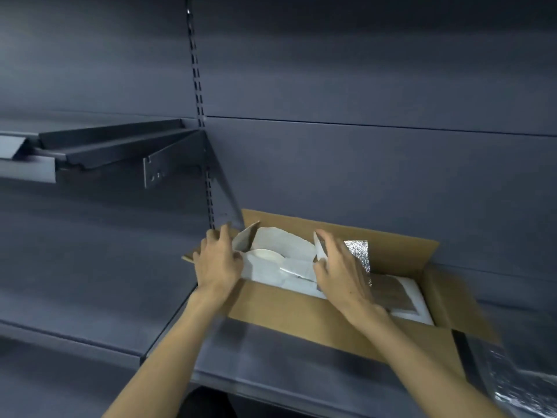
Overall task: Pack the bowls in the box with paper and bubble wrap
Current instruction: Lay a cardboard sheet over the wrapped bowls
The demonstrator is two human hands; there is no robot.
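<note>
Two hands worked inside the open cardboard box (pixel 301 309), which sat on a grey shelf (pixel 271 357) against the back panel, its flaps folded outward and bare shelf to its left. The left hand (pixel 218 260) curled over the box's left edge, fingers pinching white paper (pixel 271 239). The right hand (pixel 340 267) gripped a paper-wrapped piece, fingers spread around it. A white bowl (pixel 266 257) lay between them. Bubble wrap (pixel 524 384) lay just right of the box.
</note>
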